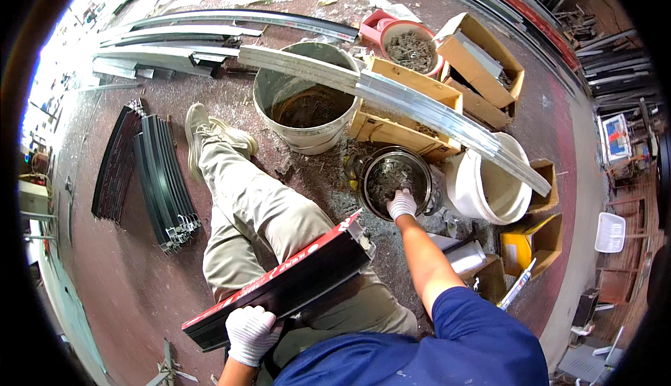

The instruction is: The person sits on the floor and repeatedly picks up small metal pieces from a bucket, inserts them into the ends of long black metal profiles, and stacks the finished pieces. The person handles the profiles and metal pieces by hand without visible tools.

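One black-and-red bar (283, 281) lies slantwise across the lap, the left hand (252, 335) with fingers clamped around its near left end. One metal pot (395, 153) stands farther right; the right arm stretches out, its hand (402, 204) dipping in, fingers' state impossible to tell. Two pale buckets (470, 190) flank the pot; two dark stacks of strips (165, 183) lie left.

Pieces (388, 176) in metal pot (395, 152) too small to tell, left forearm (238, 373) cut off below
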A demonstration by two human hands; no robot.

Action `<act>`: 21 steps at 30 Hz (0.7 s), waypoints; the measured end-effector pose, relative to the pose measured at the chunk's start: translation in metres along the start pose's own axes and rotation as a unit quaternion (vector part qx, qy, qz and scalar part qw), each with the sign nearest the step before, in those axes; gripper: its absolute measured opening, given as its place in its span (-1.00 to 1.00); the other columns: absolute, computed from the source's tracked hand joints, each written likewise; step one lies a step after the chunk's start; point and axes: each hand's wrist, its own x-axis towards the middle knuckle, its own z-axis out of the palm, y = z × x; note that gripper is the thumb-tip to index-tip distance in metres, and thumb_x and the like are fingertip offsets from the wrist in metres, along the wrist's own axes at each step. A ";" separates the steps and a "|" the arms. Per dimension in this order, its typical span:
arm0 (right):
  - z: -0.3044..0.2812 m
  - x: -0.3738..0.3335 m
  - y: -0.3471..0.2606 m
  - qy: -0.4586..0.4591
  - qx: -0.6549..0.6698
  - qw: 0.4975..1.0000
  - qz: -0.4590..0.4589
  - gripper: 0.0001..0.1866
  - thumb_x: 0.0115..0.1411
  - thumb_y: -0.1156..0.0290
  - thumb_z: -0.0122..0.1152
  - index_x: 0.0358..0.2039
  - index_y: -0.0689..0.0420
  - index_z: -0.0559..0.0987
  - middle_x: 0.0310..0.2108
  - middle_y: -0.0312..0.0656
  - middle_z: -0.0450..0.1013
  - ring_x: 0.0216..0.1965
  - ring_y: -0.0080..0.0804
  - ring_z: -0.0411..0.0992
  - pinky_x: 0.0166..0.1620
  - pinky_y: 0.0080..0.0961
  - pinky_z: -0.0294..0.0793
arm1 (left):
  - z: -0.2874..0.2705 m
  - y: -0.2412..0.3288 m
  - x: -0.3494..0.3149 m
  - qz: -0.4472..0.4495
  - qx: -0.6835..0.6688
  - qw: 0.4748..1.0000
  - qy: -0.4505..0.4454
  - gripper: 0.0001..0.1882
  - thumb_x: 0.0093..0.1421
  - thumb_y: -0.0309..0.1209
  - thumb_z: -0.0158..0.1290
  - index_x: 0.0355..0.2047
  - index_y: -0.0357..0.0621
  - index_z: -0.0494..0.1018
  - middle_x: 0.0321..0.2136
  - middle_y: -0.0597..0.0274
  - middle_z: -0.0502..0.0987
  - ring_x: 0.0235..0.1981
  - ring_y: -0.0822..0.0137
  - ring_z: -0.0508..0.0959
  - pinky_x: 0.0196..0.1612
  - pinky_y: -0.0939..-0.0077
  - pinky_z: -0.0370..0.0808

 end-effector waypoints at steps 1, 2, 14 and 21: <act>0.002 0.002 -0.006 0.005 0.001 1.000 0.017 -0.45 0.24 0.01 0.42 0.08 0.14 0.64 0.23 0.01 0.46 0.22 -0.05 0.49 0.23 -0.18 0.55 | 0.000 -0.001 0.003 0.002 -0.003 1.000 -0.015 -0.62 -0.18 -0.18 0.36 -0.65 0.11 0.30 -0.65 0.27 0.31 -0.60 0.13 0.45 -0.52 0.15 0.35; 0.003 0.004 -0.010 0.009 0.001 0.999 0.034 -0.43 0.21 0.02 0.45 0.10 0.15 0.64 0.20 0.04 0.49 0.23 -0.05 0.50 0.23 -0.19 0.56 | 0.001 -0.002 0.005 0.004 -0.006 1.000 -0.030 -0.62 -0.18 -0.18 0.36 -0.65 0.11 0.30 -0.64 0.27 0.31 -0.60 0.14 0.45 -0.52 0.16 0.35; 0.009 0.013 0.050 0.077 0.255 0.963 -0.034 -0.63 0.09 0.12 0.43 -0.20 0.11 0.75 -0.20 0.10 0.67 -0.10 0.06 0.65 0.05 -0.15 0.61 | 0.013 -0.009 0.014 0.031 -0.031 0.998 0.035 -0.59 -0.25 -0.23 0.38 -0.62 0.08 0.29 -0.62 0.23 0.29 -0.59 0.09 0.42 -0.50 0.13 0.32; 0.009 -0.005 0.062 0.062 0.308 0.946 -0.079 -0.67 0.17 0.19 0.44 -0.17 0.16 0.72 -0.24 0.05 0.68 -0.15 -0.02 0.66 0.01 -0.22 0.62 | 0.017 -0.012 0.003 0.025 -0.037 0.997 0.061 -0.59 -0.24 -0.23 0.38 -0.65 0.07 0.28 -0.65 0.22 0.31 -0.60 0.09 0.44 -0.51 0.14 0.34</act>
